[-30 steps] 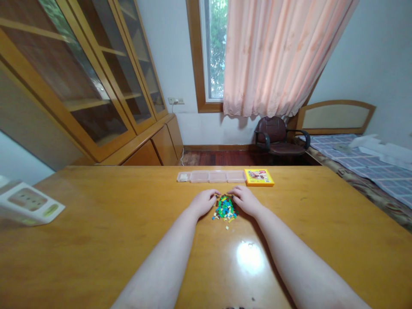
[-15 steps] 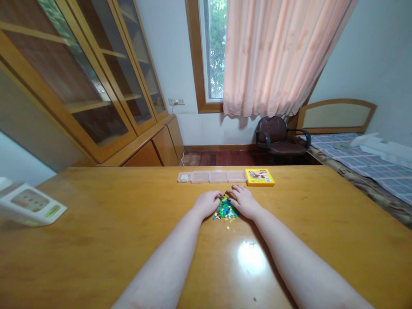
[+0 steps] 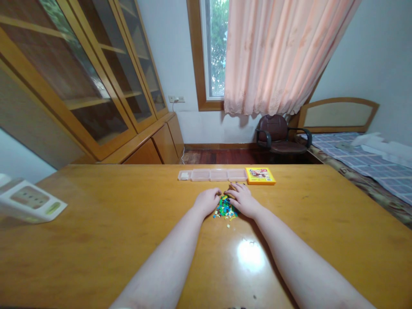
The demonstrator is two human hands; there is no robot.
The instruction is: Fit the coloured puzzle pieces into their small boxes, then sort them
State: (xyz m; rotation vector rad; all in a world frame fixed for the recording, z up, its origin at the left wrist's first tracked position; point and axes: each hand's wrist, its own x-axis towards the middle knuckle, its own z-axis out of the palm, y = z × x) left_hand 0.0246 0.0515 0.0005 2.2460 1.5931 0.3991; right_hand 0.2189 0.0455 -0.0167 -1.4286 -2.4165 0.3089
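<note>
Left hand and right hand are drawn closer together than a second ago, and the pile of small bricks between them is pressed into a tighter heap. It lies on the surface, midway between the side edges and towards the far edge, just short of the clear tray and the yellow box. Gathering looks almost done: a few stray pieces are left on the near side, and nothing coloured is seen in the tray. Both hands are cupped against the pile's sides, fingers loosely curved and touching bricks; nothing is pinched or lifted.
</note>
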